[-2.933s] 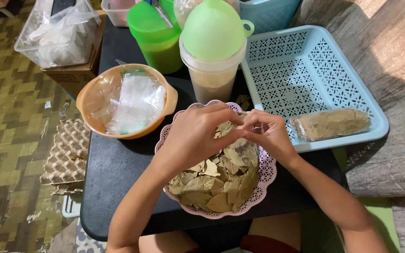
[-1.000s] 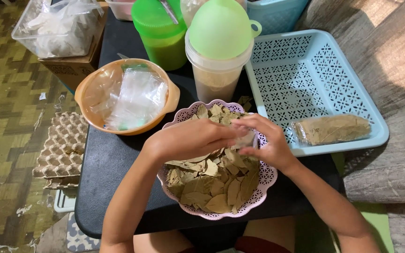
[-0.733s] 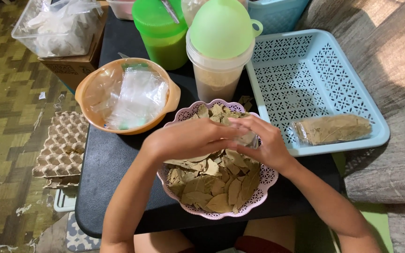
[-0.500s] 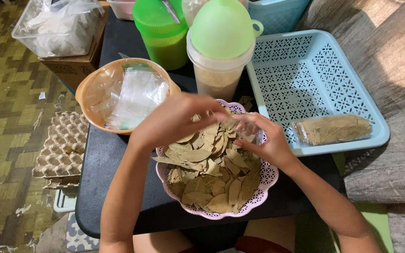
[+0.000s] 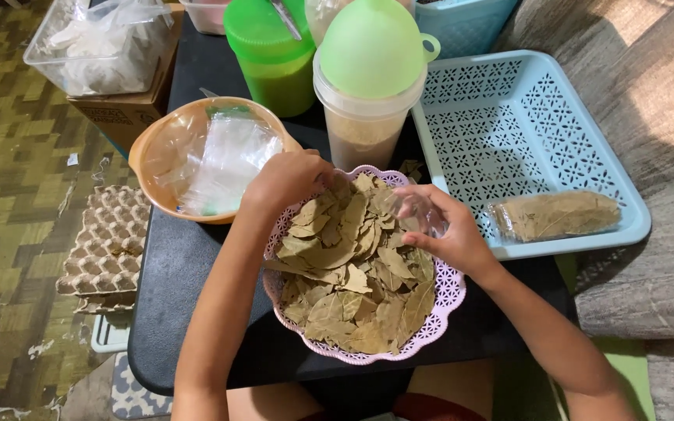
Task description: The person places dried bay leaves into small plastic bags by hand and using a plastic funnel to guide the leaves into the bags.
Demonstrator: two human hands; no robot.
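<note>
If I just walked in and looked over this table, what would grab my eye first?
Most striking is the pink scalloped bowl heaped with dried leaves at the near middle, with the left hand at its far rim and the right hand holding a small clear bag over it. At right, a pale blue basket holds one packed bag of leaves.

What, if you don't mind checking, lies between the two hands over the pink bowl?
In the head view, dried bay leaves heaped in the pink bowl fill the stretch between the left hand and the right hand, which holds a small clear bag.
</note>
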